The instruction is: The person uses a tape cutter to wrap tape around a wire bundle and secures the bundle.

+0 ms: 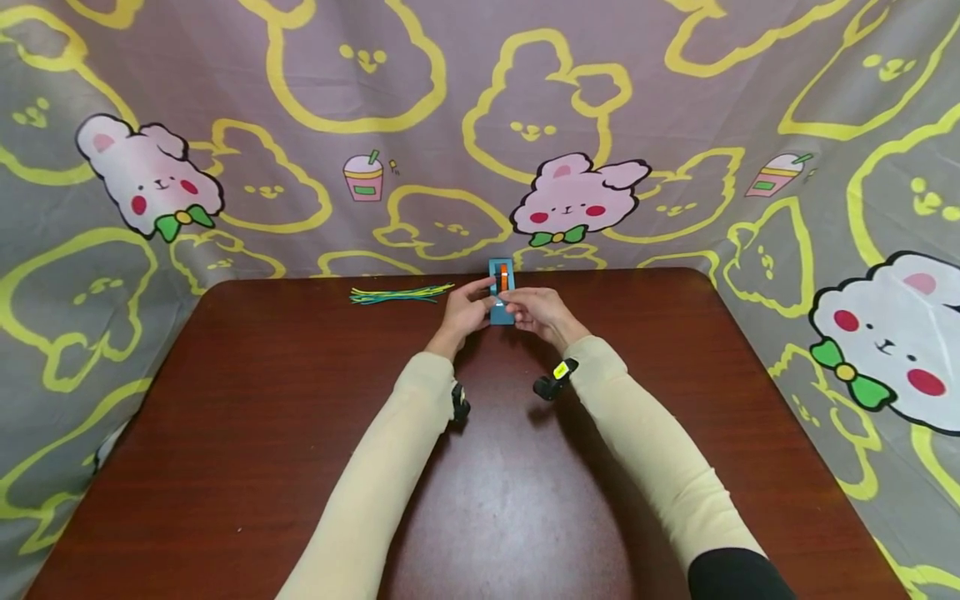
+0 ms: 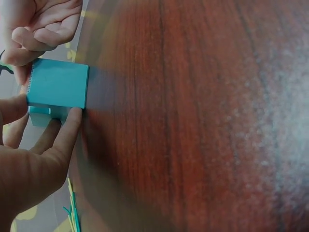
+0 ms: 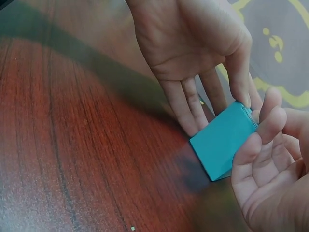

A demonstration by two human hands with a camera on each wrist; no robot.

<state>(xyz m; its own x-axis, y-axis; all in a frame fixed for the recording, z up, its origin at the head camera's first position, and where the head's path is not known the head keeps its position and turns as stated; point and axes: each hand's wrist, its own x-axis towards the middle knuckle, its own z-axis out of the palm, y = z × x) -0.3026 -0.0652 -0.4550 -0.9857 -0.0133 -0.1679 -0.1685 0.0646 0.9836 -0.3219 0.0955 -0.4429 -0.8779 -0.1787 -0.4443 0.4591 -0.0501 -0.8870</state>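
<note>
Your left hand (image 1: 467, 312) grips the teal dispenser (image 1: 502, 315) between thumb and fingers. Your right hand (image 1: 546, 313) curls its fingers beside the toothed edge (image 2: 30, 84); whether they pinch anything, I cannot tell. Thin strands (image 1: 401, 294) lie left of your left fingers.

Teal dispenser-like piece (image 1: 502, 317), narrow, long axis near to far, at the far edge of the table (image 1: 300, 400), about midway left to right. Near part: smooth, flat rectangular face, sharp corners. Fine row of teeth (image 3: 249, 116) along that face's far edge. Beyond it, a teal frame around an orange part (image 1: 505, 273), partly screened by fingers. Left hand (image 1: 467, 310) grips from the left, thumb by the toothed edge, fingertips at the near-left corner. Right hand (image 1: 546, 312) on the right, fingers curled close to the teeth; contact unclear.
</note>
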